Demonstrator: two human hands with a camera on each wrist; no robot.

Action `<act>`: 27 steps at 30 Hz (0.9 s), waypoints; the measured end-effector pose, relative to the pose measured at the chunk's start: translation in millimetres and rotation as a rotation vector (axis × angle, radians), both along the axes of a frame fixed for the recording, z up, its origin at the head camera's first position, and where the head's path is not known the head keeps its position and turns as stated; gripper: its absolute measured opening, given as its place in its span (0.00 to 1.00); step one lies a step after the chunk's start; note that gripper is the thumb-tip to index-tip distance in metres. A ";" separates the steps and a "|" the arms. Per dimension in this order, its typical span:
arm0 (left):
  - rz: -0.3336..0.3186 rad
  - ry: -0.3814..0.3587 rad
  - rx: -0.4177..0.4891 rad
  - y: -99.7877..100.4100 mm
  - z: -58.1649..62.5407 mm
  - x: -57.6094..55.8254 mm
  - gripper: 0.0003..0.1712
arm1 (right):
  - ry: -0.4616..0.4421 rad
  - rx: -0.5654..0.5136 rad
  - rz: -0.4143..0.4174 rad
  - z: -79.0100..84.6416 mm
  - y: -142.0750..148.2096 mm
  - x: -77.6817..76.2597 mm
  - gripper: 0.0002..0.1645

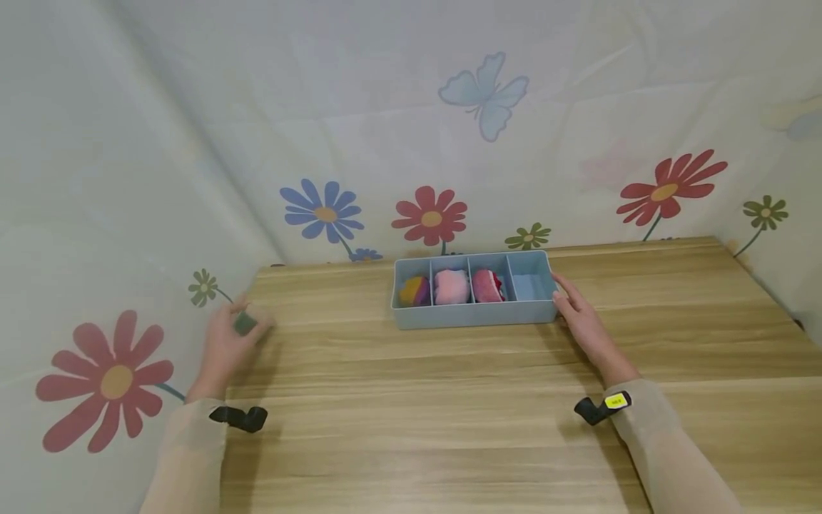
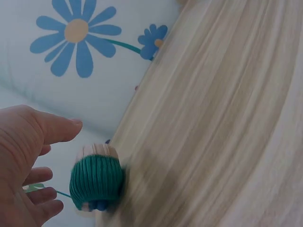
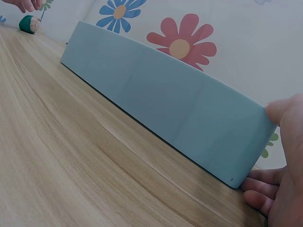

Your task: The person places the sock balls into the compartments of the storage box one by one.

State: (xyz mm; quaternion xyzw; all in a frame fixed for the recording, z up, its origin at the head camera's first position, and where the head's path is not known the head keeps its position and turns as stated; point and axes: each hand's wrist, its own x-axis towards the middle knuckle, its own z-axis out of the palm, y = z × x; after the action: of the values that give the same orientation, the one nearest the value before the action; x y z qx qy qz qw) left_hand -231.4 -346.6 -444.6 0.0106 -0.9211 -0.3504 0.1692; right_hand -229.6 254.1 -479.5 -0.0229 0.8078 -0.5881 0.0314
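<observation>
A rolled-up sock (image 2: 97,182), green and ribbed with a pale part, sits at the table's left edge. My left hand (image 1: 232,339) is close over it, thumb and fingers spread apart; in the left wrist view a gap shows between fingers and sock. A light blue divided storage box (image 1: 475,314) stands near the back of the table. My right hand (image 1: 583,321) holds its right end, with the thumb (image 3: 279,109) at the upper corner and the fingers by the end wall. Three compartments hold soft rolled bundles: yellow and purple (image 1: 413,291), pale pink (image 1: 452,287), and pink-red (image 1: 488,285).
The box's rightmost compartment (image 1: 529,277) shows its bare floor. The wood-grain table (image 1: 411,414) meets a white flower-printed cloth (image 1: 359,143) at the back and left. Each sleeve carries a small black wrist camera (image 1: 240,418).
</observation>
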 end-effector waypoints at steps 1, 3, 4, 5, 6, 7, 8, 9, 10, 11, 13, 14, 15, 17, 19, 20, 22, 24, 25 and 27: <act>-0.002 0.002 -0.002 -1.9 -2.1 -1.0 0.38 | 0.003 0.005 -0.002 -0.2 -0.2 0.0 0.34; -0.008 0.003 -0.012 -5.5 -6.4 -2.5 0.36 | 0.007 0.010 -0.004 -0.7 -0.6 0.0 0.33; -0.011 0.001 -0.018 -7.5 -8.7 -3.3 0.35 | 0.009 0.016 -0.014 -0.8 -1.2 0.2 0.33; -0.015 -0.002 -0.025 -9.1 -10.7 -3.9 0.35 | 0.008 0.016 -0.015 -0.9 -1.2 0.2 0.33; -0.019 -0.007 -0.029 -10.6 -12.6 -4.6 0.34 | 0.008 0.014 -0.015 -1.0 -1.3 0.2 0.33; -0.026 -0.011 -0.031 -11.9 -14.2 -5.0 0.33 | 0.008 0.013 -0.015 -1.1 -1.3 0.1 0.33; -0.033 -0.015 -0.034 -13.2 -16.1 -5.5 0.33 | 0.010 0.011 -0.012 -1.0 -1.4 0.3 0.33; -0.038 -0.020 -0.038 -14.0 -17.5 -6.1 0.33 | 0.012 0.010 -0.010 -0.8 -1.5 0.5 0.33; -0.043 -0.024 -0.043 -14.9 -18.9 -6.9 0.33 | 0.010 0.010 -0.009 -0.7 -1.5 0.8 0.33; -0.048 -0.029 -0.050 -15.3 -19.8 -7.2 0.33 | 0.009 0.005 0.001 -0.5 -1.3 0.9 0.33; -0.059 -0.034 -0.064 -16.5 -21.9 -8.5 0.32 | 0.010 0.003 0.004 -0.6 -1.2 0.9 0.34; -0.064 -0.034 -0.070 -17.0 -22.7 -9.0 0.31 | 0.009 0.004 0.005 -0.7 -1.1 0.9 0.34; -0.069 -0.032 -0.077 -17.4 -23.3 -9.4 0.30 | 0.007 0.004 0.004 -0.8 -1.0 0.8 0.34; -0.083 -0.026 -0.085 -18.6 -24.3 -10.4 0.29 | 0.005 -0.001 0.001 -1.2 -0.8 0.4 0.34; -0.094 -0.024 -0.086 -19.4 -24.5 -11.3 0.28 | 0.005 -0.002 0.000 -1.5 -0.4 0.3 0.34; -0.099 -0.024 -0.088 -19.5 -24.3 -11.6 0.28 | 0.005 -0.003 -0.002 -1.4 -0.3 0.4 0.34; -0.103 -0.028 -0.105 -19.8 -23.8 -12.6 0.28 | 0.005 -0.008 -0.003 -1.0 -0.5 0.6 0.34; -0.098 -0.039 -0.119 -19.8 -23.3 -13.7 0.28 | 0.008 -0.010 -0.001 -0.6 -0.5 0.6 0.34; -0.097 -0.044 -0.127 -20.1 -23.2 -14.6 0.28 | 0.008 -0.012 -0.001 -0.4 -0.7 0.5 0.34; -0.092 -0.052 -0.140 -20.5 -22.9 -16.7 0.28 | 0.007 -0.015 -0.002 -0.2 -0.6 0.2 0.34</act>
State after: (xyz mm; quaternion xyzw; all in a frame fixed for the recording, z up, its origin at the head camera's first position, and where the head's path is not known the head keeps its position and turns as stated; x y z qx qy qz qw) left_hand -248.1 -367.1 -467.5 -0.0344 -0.9469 -0.2924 0.1292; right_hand -229.4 253.5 -479.7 -0.0245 0.8037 -0.5939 0.0279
